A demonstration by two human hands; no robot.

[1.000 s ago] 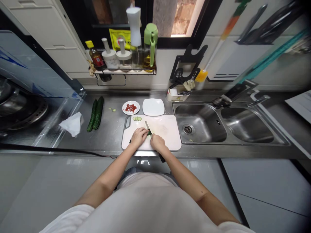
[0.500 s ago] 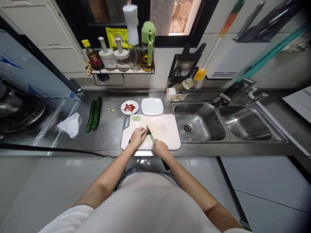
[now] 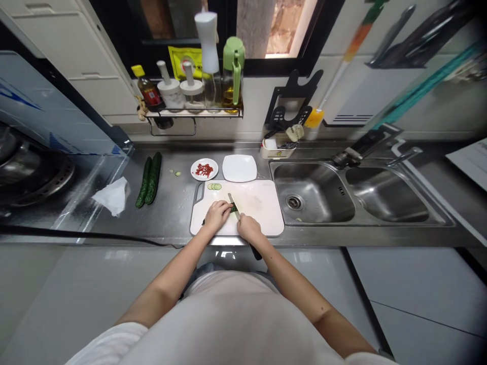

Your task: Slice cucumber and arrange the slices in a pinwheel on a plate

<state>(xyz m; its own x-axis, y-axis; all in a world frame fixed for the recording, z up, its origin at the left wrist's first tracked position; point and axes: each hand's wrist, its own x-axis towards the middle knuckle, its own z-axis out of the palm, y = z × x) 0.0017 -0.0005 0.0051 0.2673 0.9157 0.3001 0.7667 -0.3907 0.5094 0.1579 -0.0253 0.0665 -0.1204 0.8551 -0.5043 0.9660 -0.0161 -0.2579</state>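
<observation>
My left hand (image 3: 218,215) is closed over a dark green cucumber (image 3: 233,208), pressing it against the white cutting board (image 3: 262,208). Most of the cucumber is hidden under the fingers; one end shows to the right of them. In my right hand (image 3: 249,228) is a knife (image 3: 233,201), its blade angled away from me and lying right at the cucumber's exposed end. The knife's black handle end sticks out below the wrist. Several thin cucumber slices (image 3: 214,186) overlap at the board's upper left corner.
Behind the board stand a plate of chopped red pieces (image 3: 204,170) and a white square plate (image 3: 239,168). Two whole cucumbers (image 3: 148,180) and a crumpled white tissue (image 3: 113,196) lie to the left. A double sink (image 3: 312,192) adjoins on the right. Bottles fill a wall rack (image 3: 194,114).
My right hand and the knife have shifted slightly left, closer to my left hand. The left hand keeps its hold on the cucumber. The whole view has moved a little.
</observation>
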